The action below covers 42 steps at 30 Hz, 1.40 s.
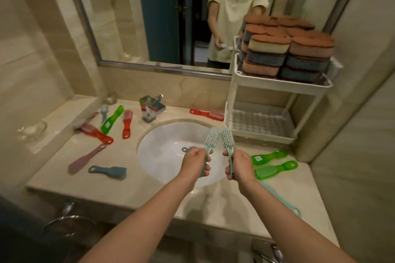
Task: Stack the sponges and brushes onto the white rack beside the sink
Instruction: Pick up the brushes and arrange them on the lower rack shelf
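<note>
**Two brushes in hand above the sink, rack to your right**

On the marble countertop (pixel 132 188), the white rack (pixel 282 85) stands at the right back corner, just beside the sink (pixel 162 156). Its top shelf carries the stacked sponges (pixel 267 57), so aim for the perforated lower shelf (pixel 260 124). Loose brushes (pixel 97 133) lie along the counter's left side, a red brush (pixel 206 114) lies at the back edge, and two bright green brushes (pixel 269 157) lie near the right edge. Your left hand (pixel 195 161) is curled round the handle of one mint brush (pixel 211 139), and your right hand (pixel 240 166) round a second mint brush (pixel 226 139). Both heads point up and nearly touch above the basin. Turn the bristles the same way and slide both in flat, handles towards you, so later brushes can lie on top.
</note>
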### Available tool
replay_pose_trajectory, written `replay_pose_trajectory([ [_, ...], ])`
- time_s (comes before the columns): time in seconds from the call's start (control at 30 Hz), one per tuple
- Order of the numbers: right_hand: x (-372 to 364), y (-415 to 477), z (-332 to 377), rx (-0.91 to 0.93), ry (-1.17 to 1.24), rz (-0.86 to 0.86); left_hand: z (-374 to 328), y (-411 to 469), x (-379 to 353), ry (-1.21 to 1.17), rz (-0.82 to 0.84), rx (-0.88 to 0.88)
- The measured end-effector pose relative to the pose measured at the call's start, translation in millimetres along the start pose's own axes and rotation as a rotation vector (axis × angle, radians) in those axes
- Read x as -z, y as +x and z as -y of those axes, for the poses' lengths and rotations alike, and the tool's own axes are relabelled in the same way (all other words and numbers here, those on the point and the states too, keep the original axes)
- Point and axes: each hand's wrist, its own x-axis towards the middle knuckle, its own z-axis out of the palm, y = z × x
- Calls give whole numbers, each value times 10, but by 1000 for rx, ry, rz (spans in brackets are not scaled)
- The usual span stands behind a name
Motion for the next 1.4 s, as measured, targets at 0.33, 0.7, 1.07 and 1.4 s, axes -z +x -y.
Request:
replay_pose_trajectory([
  [0.33, 185, 474, 214, -13, 98, -261, -317, 802, -368, 149, 164, -35],
  [0.7, 521, 979, 231, -67, 153, -361, -391, 1323, -936, 229, 350, -36],
  [1.07, 813, 2150, 286, -51, -82, -199, -474, 2042, -1579, 421, 262, -24],
  [1.4, 849, 2997, 176, -88, -386, -52, -408, 2478, -1900, 625, 160, -20],
])
